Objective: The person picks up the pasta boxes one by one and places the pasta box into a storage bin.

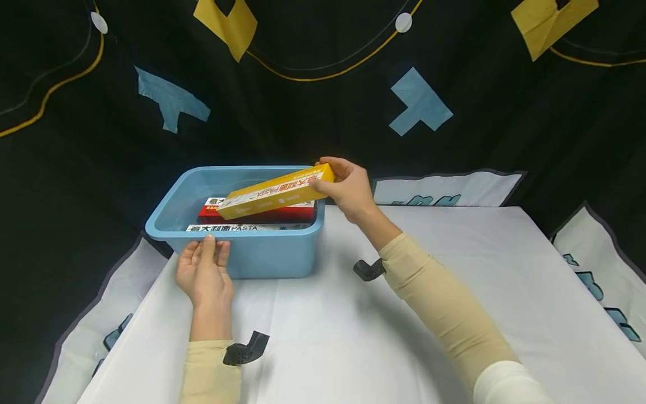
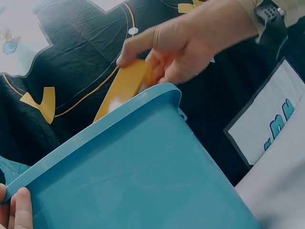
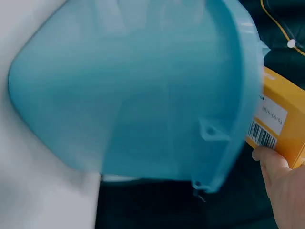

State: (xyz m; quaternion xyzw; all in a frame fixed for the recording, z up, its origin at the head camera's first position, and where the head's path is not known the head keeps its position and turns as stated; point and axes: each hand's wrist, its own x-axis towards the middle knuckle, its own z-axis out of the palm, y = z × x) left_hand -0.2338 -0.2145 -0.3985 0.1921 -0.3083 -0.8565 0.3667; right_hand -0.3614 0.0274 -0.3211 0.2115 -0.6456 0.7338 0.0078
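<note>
My right hand pinches the right end of a yellow pasta box, thumb on its near side. The box slants over the blue plastic bin, its right end raised above the rim and its left end lower, over the other boxes. Inside the bin lie a red box and a box with white lettering reading PASTA, partly hidden by the front rim. At the front rim my left hand holds the bin, its thumb up against the edge. In the right wrist view a barcode label shows on the yellow box's end.
The bin stands at the far left of a white-covered table. Behind it hangs a black curtain with yellow and blue paper shapes. White lettered banners hang at the back and sides.
</note>
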